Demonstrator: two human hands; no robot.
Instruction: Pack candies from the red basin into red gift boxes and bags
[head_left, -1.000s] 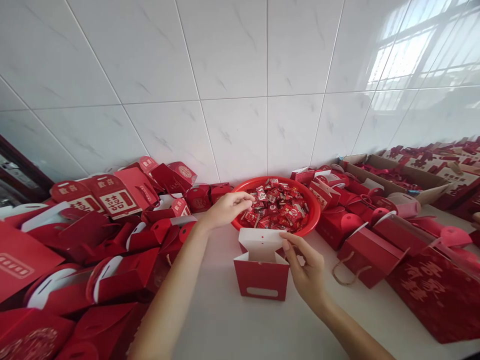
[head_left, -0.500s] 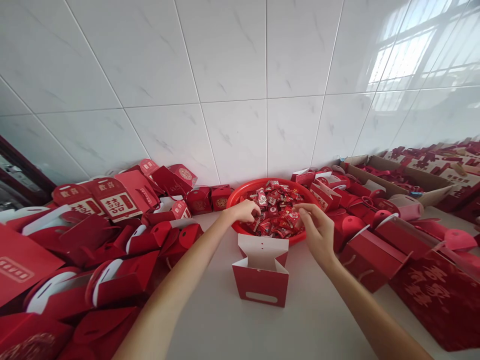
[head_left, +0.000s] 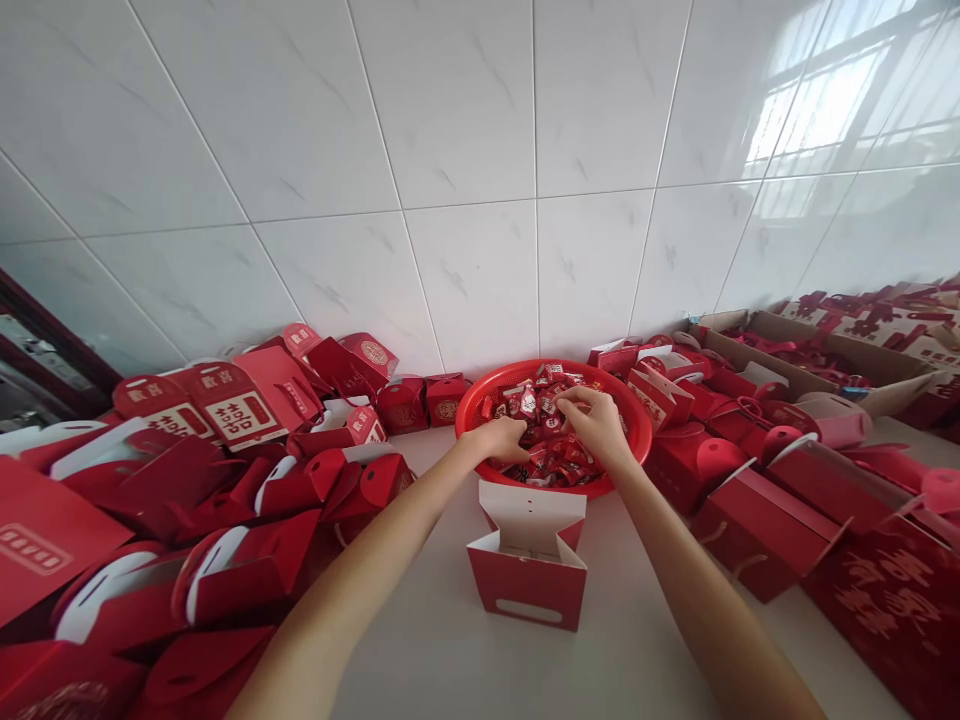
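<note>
A round red plastic basket point(head_left: 637, 425) holds many small red-wrapped candies point(head_left: 551, 420). My left hand point(head_left: 501, 440) is over the basket's left side, its fingers closed among the candies; what they grip is hidden. Over the right side of the basket is my right hand point(head_left: 592, 418), thumb and fingertips pinched at the candies, and I cannot make out what is between them. In front of the basket an open red box point(head_left: 529, 585) with a white inside stands upright on the pale table point(head_left: 420, 640), between my forearms.
Red gift boxes point(head_left: 247, 560) crowd the left side, and more red boxes point(head_left: 772, 520) fill the right. A cardboard carton point(head_left: 892, 392) with red items stands at the back right. Behind is a white tiled wall point(head_left: 472, 280).
My right hand has moved left and inward from the basket's right rim to the candies. My left hand has shifted slightly down. The view has moved a little.
</note>
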